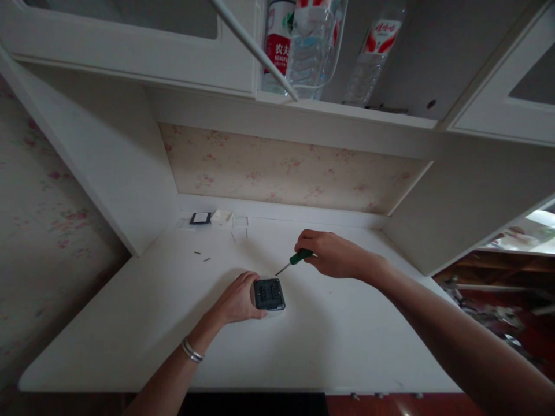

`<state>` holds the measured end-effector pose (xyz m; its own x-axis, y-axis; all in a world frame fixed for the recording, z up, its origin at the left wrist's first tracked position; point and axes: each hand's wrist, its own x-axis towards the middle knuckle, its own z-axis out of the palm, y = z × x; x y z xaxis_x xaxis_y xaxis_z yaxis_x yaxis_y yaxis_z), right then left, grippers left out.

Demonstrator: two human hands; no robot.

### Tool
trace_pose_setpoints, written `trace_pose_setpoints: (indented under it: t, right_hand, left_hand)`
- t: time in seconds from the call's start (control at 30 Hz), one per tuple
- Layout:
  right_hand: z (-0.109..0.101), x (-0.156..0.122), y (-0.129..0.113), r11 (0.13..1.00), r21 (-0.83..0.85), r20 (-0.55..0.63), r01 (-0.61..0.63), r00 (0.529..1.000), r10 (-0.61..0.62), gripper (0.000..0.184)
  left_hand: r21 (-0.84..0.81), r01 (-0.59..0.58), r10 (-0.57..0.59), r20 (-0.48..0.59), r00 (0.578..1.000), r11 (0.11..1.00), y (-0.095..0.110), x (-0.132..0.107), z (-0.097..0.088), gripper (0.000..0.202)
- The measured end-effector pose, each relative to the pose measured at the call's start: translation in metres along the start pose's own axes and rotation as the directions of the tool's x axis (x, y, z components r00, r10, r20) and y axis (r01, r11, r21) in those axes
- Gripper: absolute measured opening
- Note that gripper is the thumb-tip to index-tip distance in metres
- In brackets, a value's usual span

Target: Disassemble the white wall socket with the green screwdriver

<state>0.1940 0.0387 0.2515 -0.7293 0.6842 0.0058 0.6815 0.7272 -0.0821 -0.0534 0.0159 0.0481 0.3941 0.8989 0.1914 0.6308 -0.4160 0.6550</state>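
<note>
My left hand (237, 299) grips the left side of a small dark square device (269, 294) that lies on the white desk (130, 323). My right hand (333, 254) is closed around a green-handled screwdriver (295, 260). Its metal tip points down and left, ending just above the device's far edge. A bracelet sits on my left wrist.
Two tiny screws (202, 256) lie on the desk to the far left. A small dark plate (200, 218) and pale plastic parts (229, 219) rest by the back wall. Water bottles (312, 46) stand on the shelf overhead. Cabinet side panels enclose the desk left and right.
</note>
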Motion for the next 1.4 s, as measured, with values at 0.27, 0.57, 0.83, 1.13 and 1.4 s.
trace_pose_setpoints:
  t: [0.27,0.57,0.83,1.13,1.4]
  right_hand:
    - [0.026,-0.018,0.011,0.985,0.164,-0.069,-0.059,0.995,0.071,0.019]
    - [0.038,-0.01,-0.018,0.977,0.212,-0.1,-0.007,0.995,0.029,0.013]
    - [0.048,0.005,-0.025,0.982,0.185,-0.046,0.026,0.999,-0.018,0.014]
    - [0.046,0.008,-0.029,0.993,0.112,0.032,0.036,0.999,-0.04,0.013]
    - [0.038,0.019,-0.041,0.996,-0.063,0.108,0.067,0.992,-0.06,0.027]
  left_hand:
    - [0.083,0.054,-0.06,0.069,0.996,0.995,0.006,-0.001,0.0,0.074]
    - [0.16,0.122,-0.142,0.123,0.982,0.98,0.014,-0.002,-0.002,0.07]
    - [0.178,0.124,-0.147,0.124,0.981,0.976,0.009,-0.002,0.001,0.077]
    - [0.166,0.116,-0.135,0.109,0.985,0.979,0.004,-0.003,0.004,0.079]
    - [0.172,0.107,-0.128,0.119,0.985,0.979,0.007,-0.002,0.002,0.078]
